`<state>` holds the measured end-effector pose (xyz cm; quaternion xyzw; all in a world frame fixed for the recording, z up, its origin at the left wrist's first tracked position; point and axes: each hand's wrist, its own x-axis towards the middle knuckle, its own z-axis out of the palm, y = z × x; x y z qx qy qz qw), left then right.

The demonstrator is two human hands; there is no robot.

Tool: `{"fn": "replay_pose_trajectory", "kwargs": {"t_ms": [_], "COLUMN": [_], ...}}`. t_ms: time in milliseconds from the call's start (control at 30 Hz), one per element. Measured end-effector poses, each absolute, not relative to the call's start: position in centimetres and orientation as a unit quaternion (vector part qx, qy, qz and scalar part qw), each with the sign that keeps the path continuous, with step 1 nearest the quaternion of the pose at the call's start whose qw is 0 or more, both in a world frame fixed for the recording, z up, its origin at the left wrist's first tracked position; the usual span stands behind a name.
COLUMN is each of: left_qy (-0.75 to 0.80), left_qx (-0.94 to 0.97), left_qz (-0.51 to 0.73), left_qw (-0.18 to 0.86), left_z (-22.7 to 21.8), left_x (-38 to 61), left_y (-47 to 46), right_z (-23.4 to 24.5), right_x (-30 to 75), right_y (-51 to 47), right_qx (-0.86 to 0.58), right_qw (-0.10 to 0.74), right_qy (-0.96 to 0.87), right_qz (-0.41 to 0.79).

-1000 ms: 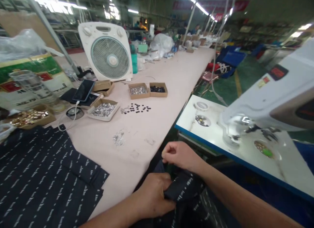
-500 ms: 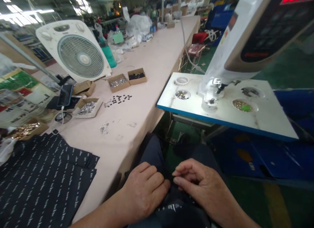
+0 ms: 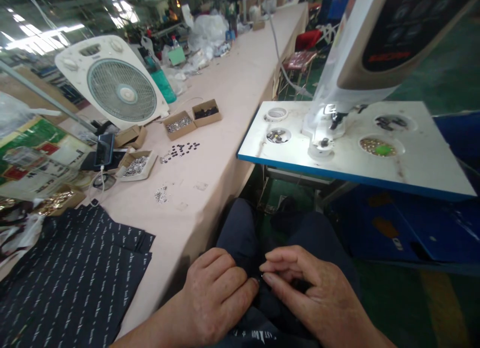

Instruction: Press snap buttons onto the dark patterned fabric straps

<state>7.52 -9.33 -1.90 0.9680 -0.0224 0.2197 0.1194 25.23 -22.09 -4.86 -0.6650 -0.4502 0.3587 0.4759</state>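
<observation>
Over my lap lies a dark printed cloth (image 3: 264, 325) with white lettering. My left hand (image 3: 219, 293) is closed on it, fingers curled and the thumb toward the middle. Facing it, my right hand (image 3: 307, 288) is closed in a pinch, thumb and forefinger tips nearly together. A tiny bright spot shows at those fingertips; what it belongs to is too small to make out. The two hands are a short gap apart. To the left, a stack of dark printed fabric (image 3: 75, 268) rests on the table.
The long table (image 3: 240, 88) carries a fan (image 3: 122, 90), boxes of metal snaps (image 3: 137, 166), loose black pieces (image 3: 183, 149), small silver pieces (image 3: 162, 194) and a phone (image 3: 105, 149). At right stands a press machine (image 3: 360, 53) on a white, blue-edged board (image 3: 285, 160) holding cups of parts.
The view has shifted slightly, with the machine's board sitting a little higher. Both hands stay over the cloth in nearly the same pose, and a bright spot now shows at the right fingertips.
</observation>
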Motion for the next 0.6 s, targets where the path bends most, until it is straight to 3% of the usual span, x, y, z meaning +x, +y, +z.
{"fn": "replay_pose_trajectory", "kwargs": {"t_ms": [367, 600], "left_qy": [0.005, 0.073], "left_qx": [0.967, 0.952], "left_qz": [0.198, 0.164], "left_qw": [0.158, 0.248], "left_z": [-2.5, -3.3], "left_x": [7.5, 7.4], "left_y": [-8.9, -8.5], "right_z": [-5.0, -3.3], "right_x": [26.0, 27.4], "right_y": [-21.3, -21.5], "right_qx": [-0.62, -0.621], "right_qw": [0.388, 0.358], "right_qy": [-0.61, -0.59], "right_qz": [0.305, 0.37]}}
